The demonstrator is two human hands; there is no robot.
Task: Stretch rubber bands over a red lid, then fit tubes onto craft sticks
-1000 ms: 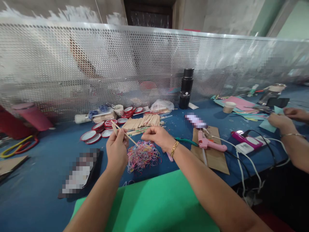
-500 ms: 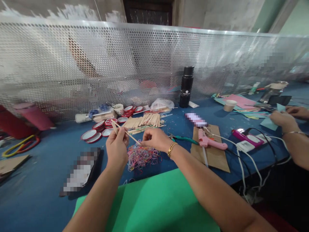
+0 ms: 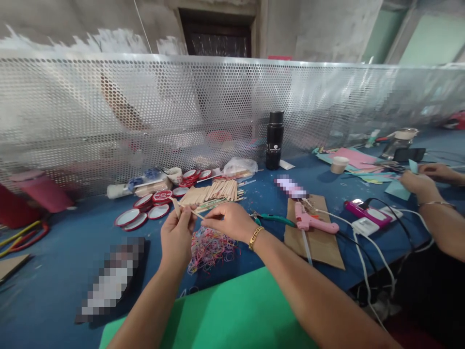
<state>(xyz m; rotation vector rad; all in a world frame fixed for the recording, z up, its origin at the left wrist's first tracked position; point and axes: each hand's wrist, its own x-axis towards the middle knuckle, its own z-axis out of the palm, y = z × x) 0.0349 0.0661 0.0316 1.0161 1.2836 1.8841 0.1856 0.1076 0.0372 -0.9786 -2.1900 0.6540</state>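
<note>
Flat wooden craft sticks are pinched between the thumb and fingers of my left hand, one end poking up above the fingers. My right hand, with a gold bracelet at the wrist, is closed on the right end of a stick that slants out of the left hand. Whether a rubber band is around the sticks is too small to tell. Just below both hands lies a heap of coloured rubber bands. Behind them a pile of loose craft sticks rests on the blue table.
Red-rimmed tape rolls lie at the left, a phone nearer. A pink glue gun rests on cardboard, beside green-handled pliers. A black bottle stands behind. Another person's hands hold paper at the right.
My right hand has moved in along the stick, closer to my left hand. The sticks have turned a little in the grip. The camera view has shifted slightly.
</note>
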